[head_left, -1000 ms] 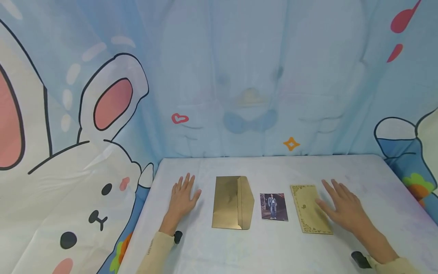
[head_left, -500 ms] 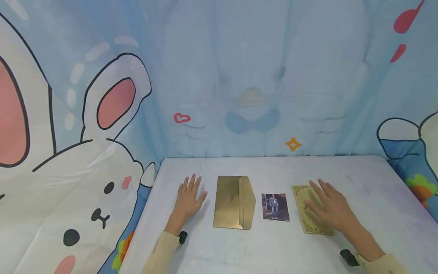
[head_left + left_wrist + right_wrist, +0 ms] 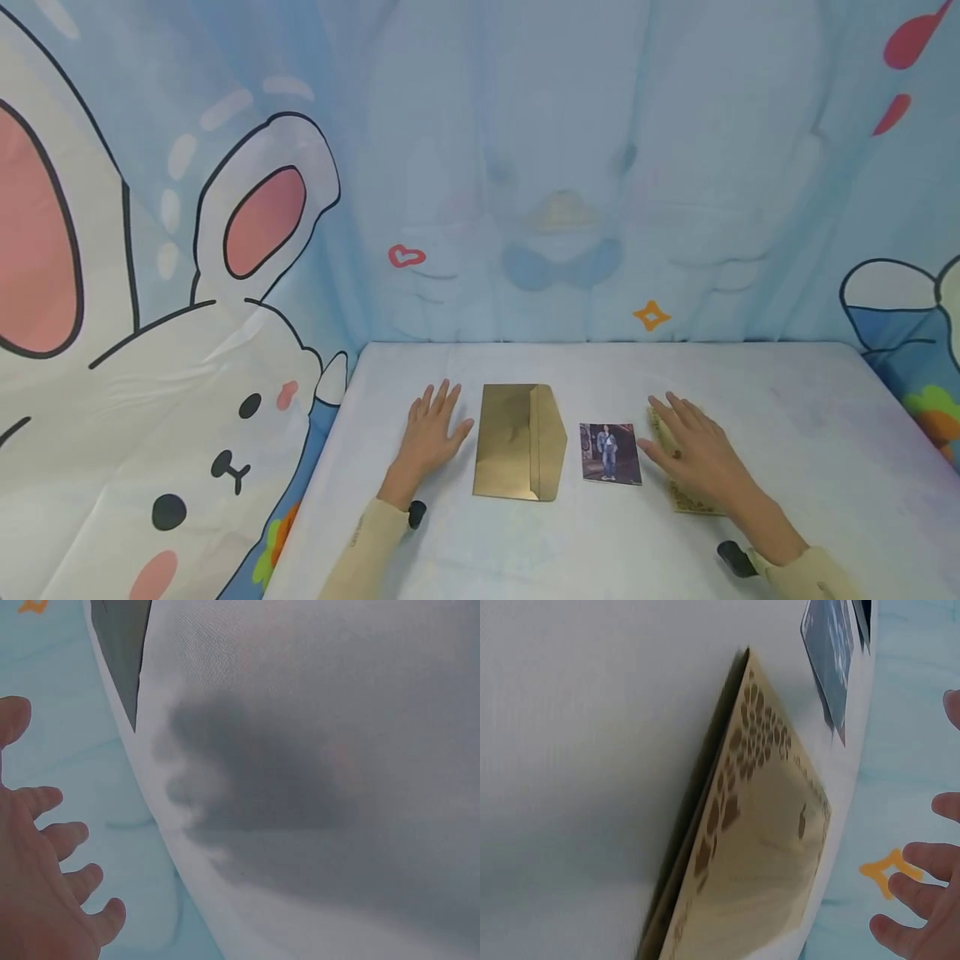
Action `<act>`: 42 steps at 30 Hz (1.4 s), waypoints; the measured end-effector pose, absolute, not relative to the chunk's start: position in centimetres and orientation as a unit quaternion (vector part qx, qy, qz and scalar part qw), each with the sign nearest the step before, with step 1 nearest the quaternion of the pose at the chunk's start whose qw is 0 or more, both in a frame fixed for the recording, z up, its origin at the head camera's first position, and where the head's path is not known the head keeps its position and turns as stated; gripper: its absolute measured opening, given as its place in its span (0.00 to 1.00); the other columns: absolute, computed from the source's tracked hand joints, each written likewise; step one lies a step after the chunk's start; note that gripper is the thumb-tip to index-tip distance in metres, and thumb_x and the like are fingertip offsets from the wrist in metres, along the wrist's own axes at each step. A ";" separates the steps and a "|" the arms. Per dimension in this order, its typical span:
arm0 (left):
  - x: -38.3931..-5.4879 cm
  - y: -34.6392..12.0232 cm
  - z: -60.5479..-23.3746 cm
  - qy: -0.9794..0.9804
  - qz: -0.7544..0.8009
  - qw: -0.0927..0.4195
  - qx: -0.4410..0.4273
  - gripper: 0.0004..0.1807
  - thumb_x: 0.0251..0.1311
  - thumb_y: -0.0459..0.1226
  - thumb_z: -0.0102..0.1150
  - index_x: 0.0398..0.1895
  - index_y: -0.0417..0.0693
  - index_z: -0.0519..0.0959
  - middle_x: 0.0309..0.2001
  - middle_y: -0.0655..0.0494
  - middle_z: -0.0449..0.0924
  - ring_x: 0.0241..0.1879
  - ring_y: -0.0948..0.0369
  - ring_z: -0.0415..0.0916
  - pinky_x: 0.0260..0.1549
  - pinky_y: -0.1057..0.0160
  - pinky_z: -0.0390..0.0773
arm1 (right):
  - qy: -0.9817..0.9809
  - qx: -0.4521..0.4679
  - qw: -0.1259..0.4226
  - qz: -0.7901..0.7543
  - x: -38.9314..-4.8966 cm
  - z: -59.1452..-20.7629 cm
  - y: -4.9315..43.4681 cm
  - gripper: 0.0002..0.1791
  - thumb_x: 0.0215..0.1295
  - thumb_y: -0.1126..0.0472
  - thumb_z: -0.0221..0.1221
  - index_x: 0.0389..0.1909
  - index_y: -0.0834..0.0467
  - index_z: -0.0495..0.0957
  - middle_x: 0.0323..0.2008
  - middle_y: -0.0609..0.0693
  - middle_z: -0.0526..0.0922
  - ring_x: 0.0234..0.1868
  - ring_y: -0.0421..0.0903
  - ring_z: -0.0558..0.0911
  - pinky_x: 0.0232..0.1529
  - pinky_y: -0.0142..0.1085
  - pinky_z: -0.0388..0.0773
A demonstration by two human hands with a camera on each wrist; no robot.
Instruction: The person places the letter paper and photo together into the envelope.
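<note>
My left hand (image 3: 432, 435) hovers with spread fingers over the table, left of a gold envelope (image 3: 504, 442) whose flap side faces right. In the left wrist view a corner of that envelope (image 3: 124, 652) shows beyond the hand's shadow. A small photo (image 3: 610, 454) of a standing figure lies in the middle. Over a folded gold card (image 3: 692, 502) with a patterned border is my right hand (image 3: 697, 450), fingers extended, covering much of it in the head view. In the right wrist view the card (image 3: 765, 825) lies beneath the hand, its layers slightly parted along one edge.
A white cloth (image 3: 525, 550) covers the table. Behind it hangs a light blue curtain (image 3: 555, 125) with cartoon prints, and a large printed rabbit (image 3: 217, 400) fills the left side. Dark wrist cameras (image 3: 735, 558) sit on both wrists.
My right hand has moved left from the card's right side to over the card. The left hand has shifted slightly right, closer to the envelope. The envelope, photo and card stay put.
</note>
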State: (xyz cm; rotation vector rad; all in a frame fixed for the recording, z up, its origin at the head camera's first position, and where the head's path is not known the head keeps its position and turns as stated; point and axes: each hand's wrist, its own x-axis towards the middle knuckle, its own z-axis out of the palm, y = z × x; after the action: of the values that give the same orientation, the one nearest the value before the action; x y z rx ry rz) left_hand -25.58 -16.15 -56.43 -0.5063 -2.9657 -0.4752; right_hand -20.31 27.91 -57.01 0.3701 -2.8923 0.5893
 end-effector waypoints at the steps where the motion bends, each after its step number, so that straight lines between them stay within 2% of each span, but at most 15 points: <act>1: -25.6 -16.0 -56.4 -0.973 -0.153 0.045 -0.167 0.38 0.74 0.59 0.42 0.80 0.51 0.54 0.80 0.46 0.51 0.79 0.40 0.47 0.73 0.37 0.51 | -0.969 0.125 0.085 0.197 -20.4 -57.2 27.7 0.44 0.70 0.37 0.56 0.79 0.54 0.54 0.75 0.70 0.57 0.71 0.76 0.58 0.64 0.72 0.53; 7: -25.9 -15.1 -56.5 -0.971 -0.158 0.036 -0.177 0.38 0.74 0.58 0.43 0.80 0.50 0.54 0.80 0.45 0.52 0.78 0.40 0.47 0.72 0.37 0.51 | -0.967 0.141 0.113 0.181 -20.7 -57.9 26.1 0.43 0.67 0.39 0.61 0.75 0.59 0.62 0.72 0.72 0.63 0.69 0.74 0.63 0.64 0.69 0.59; 10: -26.1 -14.7 -56.4 -0.970 -0.159 0.033 -0.179 0.38 0.74 0.58 0.43 0.80 0.51 0.54 0.80 0.46 0.51 0.79 0.40 0.47 0.73 0.37 0.51 | -0.968 0.139 0.105 0.183 -20.8 -58.0 25.1 0.43 0.66 0.40 0.62 0.74 0.60 0.62 0.72 0.72 0.62 0.70 0.73 0.62 0.65 0.69 0.58; 16: -26.3 -13.9 -56.3 -0.970 -0.159 0.021 -0.184 0.38 0.75 0.59 0.41 0.81 0.52 0.53 0.81 0.47 0.50 0.79 0.40 0.46 0.73 0.38 0.50 | -0.971 0.138 0.092 0.172 -21.1 -58.2 23.4 0.42 0.66 0.40 0.61 0.74 0.60 0.63 0.73 0.70 0.62 0.72 0.72 0.61 0.68 0.68 0.56; 22: -26.3 -13.4 -56.2 -0.970 -0.152 0.013 -0.187 0.38 0.75 0.58 0.40 0.81 0.52 0.52 0.81 0.47 0.49 0.79 0.40 0.46 0.73 0.38 0.51 | -0.967 0.164 0.093 0.171 -21.4 -58.1 21.8 0.42 0.66 0.41 0.62 0.74 0.59 0.64 0.73 0.68 0.63 0.72 0.71 0.63 0.67 0.68 0.58; 30: -26.3 -12.4 -55.7 -0.966 -0.149 -0.012 -0.210 0.38 0.74 0.57 0.43 0.80 0.47 0.54 0.80 0.44 0.50 0.78 0.39 0.47 0.72 0.36 0.52 | -0.964 0.178 0.098 0.170 -21.3 -58.2 20.0 0.40 0.66 0.41 0.62 0.72 0.58 0.67 0.71 0.68 0.67 0.70 0.70 0.67 0.64 0.67 0.63; 39: -26.2 -11.3 -55.9 -0.965 -0.130 -0.039 -0.226 0.40 0.72 0.60 0.43 0.80 0.51 0.54 0.80 0.45 0.50 0.79 0.41 0.46 0.73 0.38 0.52 | -0.965 0.189 0.071 0.167 -21.4 -58.6 18.9 0.40 0.67 0.38 0.60 0.73 0.56 0.67 0.72 0.66 0.67 0.71 0.68 0.66 0.66 0.66 0.62; 42: -26.1 -10.9 -56.0 -0.965 -0.113 -0.040 -0.232 0.39 0.72 0.59 0.43 0.80 0.52 0.53 0.80 0.45 0.51 0.79 0.41 0.47 0.72 0.39 0.54 | -0.963 0.201 0.076 0.163 -21.5 -58.6 18.7 0.40 0.67 0.38 0.60 0.72 0.57 0.67 0.71 0.65 0.68 0.71 0.67 0.68 0.66 0.65 0.63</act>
State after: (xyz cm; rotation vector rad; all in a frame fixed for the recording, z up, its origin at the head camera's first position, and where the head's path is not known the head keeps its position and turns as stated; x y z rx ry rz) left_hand -26.12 -10.90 -56.00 -0.7465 -3.1128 -0.3645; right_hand -21.48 18.66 -58.57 0.6016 -2.8867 0.4873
